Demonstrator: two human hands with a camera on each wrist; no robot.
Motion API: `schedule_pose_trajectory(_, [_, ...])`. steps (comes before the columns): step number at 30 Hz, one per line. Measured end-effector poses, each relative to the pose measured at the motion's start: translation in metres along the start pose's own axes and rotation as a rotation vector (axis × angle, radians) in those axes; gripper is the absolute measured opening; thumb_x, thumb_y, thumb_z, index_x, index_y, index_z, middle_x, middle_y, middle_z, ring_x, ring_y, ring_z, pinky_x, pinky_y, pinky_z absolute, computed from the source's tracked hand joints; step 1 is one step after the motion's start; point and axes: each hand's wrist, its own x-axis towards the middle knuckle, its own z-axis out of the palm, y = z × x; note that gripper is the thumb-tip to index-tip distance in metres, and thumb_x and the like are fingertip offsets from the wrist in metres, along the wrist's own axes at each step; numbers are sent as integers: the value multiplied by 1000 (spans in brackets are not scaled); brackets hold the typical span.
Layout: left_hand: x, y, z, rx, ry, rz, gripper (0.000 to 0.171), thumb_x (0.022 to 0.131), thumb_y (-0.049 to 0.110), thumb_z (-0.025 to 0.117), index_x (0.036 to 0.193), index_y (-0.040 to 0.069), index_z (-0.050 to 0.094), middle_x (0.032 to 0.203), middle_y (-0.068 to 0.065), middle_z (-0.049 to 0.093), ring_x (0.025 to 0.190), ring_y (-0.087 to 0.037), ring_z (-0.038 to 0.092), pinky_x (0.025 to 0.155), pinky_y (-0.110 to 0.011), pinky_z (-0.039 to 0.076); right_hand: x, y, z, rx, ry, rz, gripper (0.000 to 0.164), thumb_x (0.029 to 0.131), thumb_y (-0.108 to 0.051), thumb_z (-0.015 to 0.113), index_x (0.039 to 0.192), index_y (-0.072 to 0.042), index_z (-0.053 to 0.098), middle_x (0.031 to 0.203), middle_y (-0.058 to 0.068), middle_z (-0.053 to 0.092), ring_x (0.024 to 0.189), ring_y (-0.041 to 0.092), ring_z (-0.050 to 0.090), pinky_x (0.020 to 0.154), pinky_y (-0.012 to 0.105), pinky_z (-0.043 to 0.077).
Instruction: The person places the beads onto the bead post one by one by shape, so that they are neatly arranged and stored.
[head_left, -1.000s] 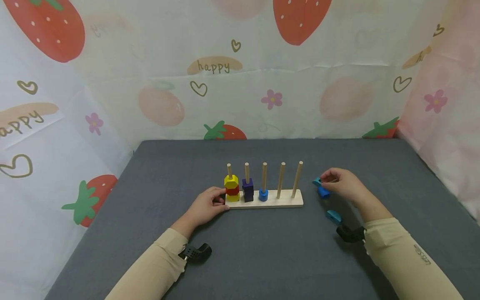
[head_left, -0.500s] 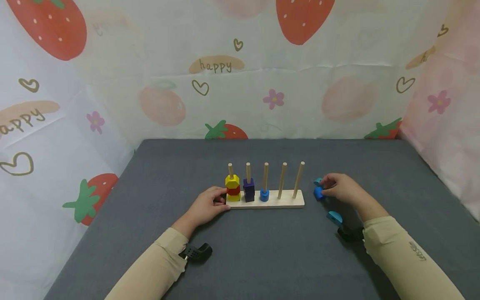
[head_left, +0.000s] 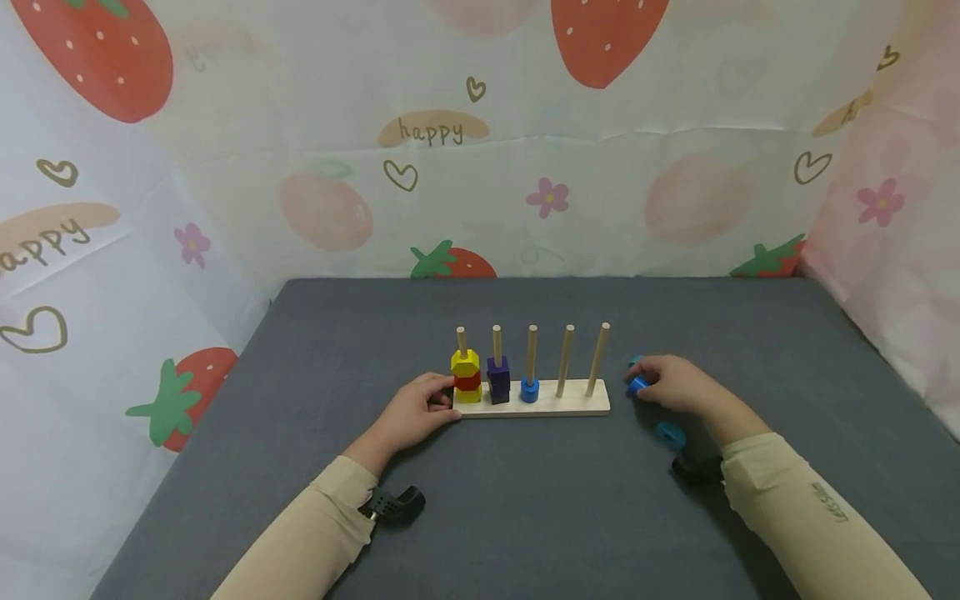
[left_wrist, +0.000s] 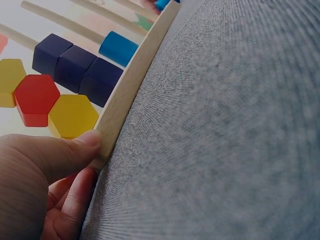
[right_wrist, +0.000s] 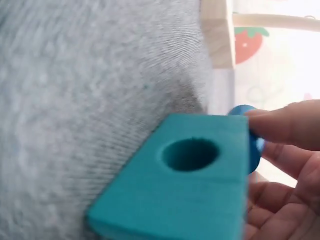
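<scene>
My left hand [head_left: 411,410] grips the left end of a wooden peg board [head_left: 566,400], its thumb on the front edge in the left wrist view. Yellow and red hexagonal blocks [left_wrist: 37,100] are stacked on the first peg. Dark purple blocks [left_wrist: 75,68] fill the lower part of the second, and one blue cylinder [head_left: 529,390] sits on the third. Right of the board, my right hand [head_left: 686,387] pinches a blue round block [right_wrist: 256,152] between thumb and fingers, low over the table. The fingers partly hide it.
A teal block with a hole [right_wrist: 165,195] lies near the right wrist. Another teal piece [head_left: 635,360] shows just behind the right fingers. The last two pegs [head_left: 597,360] are bare. A printed curtain [head_left: 600,225] stands behind the grey table [head_left: 525,508].
My right hand has moved from the far teal piece to the blue round block and now pinches it. The left hand and board have stayed put.
</scene>
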Motion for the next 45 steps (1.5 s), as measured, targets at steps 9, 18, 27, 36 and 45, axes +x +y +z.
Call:
schedule_pose_trajectory(9, [1,0,0,2,4,1,52,78,21,73,125,6,56,110,1,56,85,-8,55,76,-25,48,-12,-19,-17,151,189,27,44,92,-29,55,129,-5,49,120,19,53,110,34,49,87,48,41])
schedule_pose_trajectory(18, [0,0,1,9,7,-5,52,78,21,73,125,6,56,111,1,56,86,-8,55,77,-26,48,-23,-58,-28,363,452,-104,42,90,-33,57,122,-7,52,109,11,56,95,18,54,81,29,45])
schedule_pose_trajectory(27, [1,-1,1,6,8,-10,52,79,21,73,126,7,55,110,1,56,86,-9,54,77,-26,48,-27,-94,-23,497,473,-304,39,88,-22,61,122,-4,53,103,7,57,89,11,57,74,18,47])
schedule_pose_trajectory(36, [2,-2,1,2,9,0,52,79,21,73,125,7,56,110,1,56,85,-9,54,76,-26,48,-20,-121,-10,534,455,-409,36,88,-14,61,121,-3,52,108,11,58,93,9,59,81,19,47])
schedule_pose_trajectory(45, [2,-2,1,2,3,5,51,79,22,73,125,7,56,109,1,56,85,-9,54,76,-26,48,-3,-138,2,539,405,-401,34,87,-15,62,119,-6,55,105,11,58,95,19,60,82,25,48])
